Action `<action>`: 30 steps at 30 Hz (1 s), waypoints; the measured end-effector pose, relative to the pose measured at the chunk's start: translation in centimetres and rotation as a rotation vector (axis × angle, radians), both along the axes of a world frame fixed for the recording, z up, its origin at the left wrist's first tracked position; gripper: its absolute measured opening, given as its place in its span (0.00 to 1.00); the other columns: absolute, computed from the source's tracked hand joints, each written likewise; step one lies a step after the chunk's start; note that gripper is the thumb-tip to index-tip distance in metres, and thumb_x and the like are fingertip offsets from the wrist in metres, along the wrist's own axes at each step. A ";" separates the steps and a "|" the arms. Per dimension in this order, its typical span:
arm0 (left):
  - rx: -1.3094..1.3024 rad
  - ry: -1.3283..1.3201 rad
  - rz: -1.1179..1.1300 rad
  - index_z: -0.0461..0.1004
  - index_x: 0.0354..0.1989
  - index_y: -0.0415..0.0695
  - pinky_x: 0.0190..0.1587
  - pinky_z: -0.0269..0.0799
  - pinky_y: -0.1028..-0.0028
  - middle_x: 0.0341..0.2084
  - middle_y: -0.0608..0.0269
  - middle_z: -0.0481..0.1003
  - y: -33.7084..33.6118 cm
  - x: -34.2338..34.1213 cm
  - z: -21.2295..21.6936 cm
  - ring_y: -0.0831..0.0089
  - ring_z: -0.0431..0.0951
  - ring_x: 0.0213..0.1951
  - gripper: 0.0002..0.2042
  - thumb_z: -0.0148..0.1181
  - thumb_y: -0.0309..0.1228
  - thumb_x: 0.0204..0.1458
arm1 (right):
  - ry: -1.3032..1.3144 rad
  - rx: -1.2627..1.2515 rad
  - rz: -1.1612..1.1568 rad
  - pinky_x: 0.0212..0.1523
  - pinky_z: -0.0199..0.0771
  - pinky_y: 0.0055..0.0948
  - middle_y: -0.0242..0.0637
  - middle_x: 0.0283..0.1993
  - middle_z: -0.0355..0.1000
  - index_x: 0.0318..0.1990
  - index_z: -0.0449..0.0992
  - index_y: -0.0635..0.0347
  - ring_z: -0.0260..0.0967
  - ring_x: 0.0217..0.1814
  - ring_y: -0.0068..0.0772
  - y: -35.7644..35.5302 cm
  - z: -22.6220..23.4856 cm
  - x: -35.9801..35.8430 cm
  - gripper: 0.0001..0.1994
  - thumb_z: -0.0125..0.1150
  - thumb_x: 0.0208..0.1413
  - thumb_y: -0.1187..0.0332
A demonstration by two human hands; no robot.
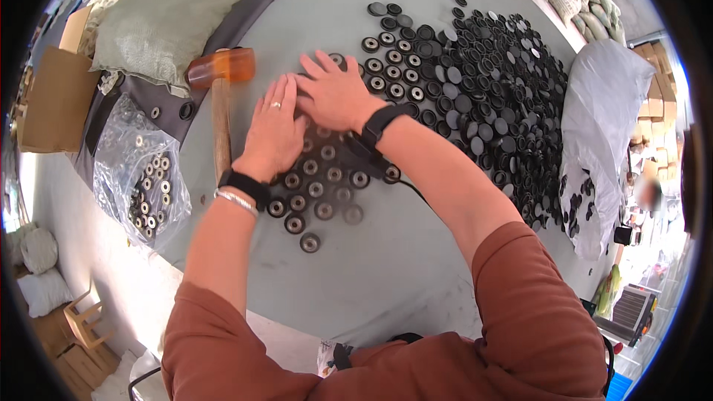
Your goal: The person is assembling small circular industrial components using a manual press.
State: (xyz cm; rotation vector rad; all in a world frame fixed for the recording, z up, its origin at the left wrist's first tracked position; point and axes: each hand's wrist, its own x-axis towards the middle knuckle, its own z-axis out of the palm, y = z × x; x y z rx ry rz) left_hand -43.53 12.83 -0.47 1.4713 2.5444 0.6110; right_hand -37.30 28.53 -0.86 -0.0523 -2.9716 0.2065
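Capping appears unfinished: metal-centred rollers (316,190) exposed, black caps (484,131) heaped. Left hand (271,134): fingers straight, together; right hand (336,94): fingers fanned.

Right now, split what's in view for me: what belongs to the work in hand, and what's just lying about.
Likely in the work:
round black parts with metal centres, under and around the left hand and right hand
perhaps the heap of black discs

Apparently lying about:
orange-headed mallet, unheld
cardboard box
greenish sack
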 end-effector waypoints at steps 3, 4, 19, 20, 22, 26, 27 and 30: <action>-0.007 -0.024 -0.026 0.43 0.66 0.34 0.66 0.44 0.57 0.64 0.42 0.50 -0.9 3.9 0.4 0.48 0.48 0.66 0.34 0.52 0.30 0.53 | 0.079 -0.026 0.009 0.59 0.46 0.62 0.44 0.64 0.57 0.56 0.67 0.51 0.49 0.68 0.46 -1.0 -0.2 4.1 0.22 0.49 0.55 0.54; -0.011 -0.036 -0.027 0.43 0.66 0.34 0.66 0.44 0.56 0.64 0.42 0.49 -1.1 5.3 0.4 0.48 0.48 0.66 0.35 0.52 0.30 0.53 | 0.080 -0.047 0.007 0.59 0.46 0.62 0.45 0.64 0.57 0.56 0.67 0.51 0.49 0.68 0.45 -1.3 -0.2 5.5 0.22 0.49 0.54 0.54; -0.112 -0.164 -0.259 0.62 0.57 0.37 0.60 0.54 0.51 0.52 0.46 0.68 -1.3 13.3 5.9 0.50 0.64 0.57 0.25 0.55 0.33 0.51 | -0.113 -0.242 -0.120 0.54 0.59 0.53 0.47 0.58 0.61 0.51 0.68 0.60 0.57 0.61 0.48 -1.6 4.8 19.2 0.21 0.56 0.52 0.59; -0.068 -0.214 -0.208 0.62 0.57 0.37 0.59 0.55 0.52 0.53 0.46 0.67 1.1 11.9 5.3 0.49 0.64 0.56 0.24 0.55 0.32 0.52 | -0.055 -0.317 -0.234 0.52 0.63 0.49 0.46 0.54 0.65 0.49 0.69 0.62 0.62 0.56 0.50 0.5 5.0 18.3 0.19 0.56 0.52 0.60; 0.101 -0.093 -0.142 0.62 0.58 0.37 0.59 0.57 0.55 0.55 0.46 0.65 5.3 8.2 5.3 0.49 0.63 0.57 0.23 0.53 0.31 0.54 | 0.393 -0.302 -0.201 0.45 0.67 0.46 0.45 0.45 0.69 0.45 0.69 0.65 0.66 0.44 0.50 4.0 3.8 14.3 0.16 0.55 0.51 0.64; 0.228 0.160 -0.130 0.60 0.60 0.39 0.62 0.52 0.56 0.60 0.47 0.60 14.9 2.5 2.4 0.50 0.59 0.61 0.23 0.49 0.33 0.56 | 0.202 0.027 -0.342 0.41 0.62 0.40 0.39 0.42 0.70 0.43 0.72 0.61 0.62 0.45 0.42 8.0 3.1 8.1 0.14 0.53 0.50 0.66; 0.206 0.181 -0.141 0.60 0.60 0.41 0.63 0.52 0.56 0.60 0.49 0.60 17.0 2.1 1.7 0.52 0.57 0.62 0.22 0.47 0.35 0.57 | 0.072 0.198 -0.420 0.40 0.60 0.38 0.36 0.41 0.70 0.41 0.74 0.59 0.61 0.46 0.38 8.6 2.6 7.6 0.13 0.53 0.49 0.66; 0.118 0.153 -0.193 0.61 0.60 0.44 0.64 0.50 0.56 0.61 0.51 0.60 19.0 1.6 -0.4 0.54 0.55 0.64 0.22 0.42 0.38 0.59 | -0.126 0.215 -0.469 0.42 0.55 0.35 0.31 0.39 0.71 0.37 0.77 0.56 0.57 0.50 0.33 8.8 2.1 7.4 0.11 0.53 0.47 0.65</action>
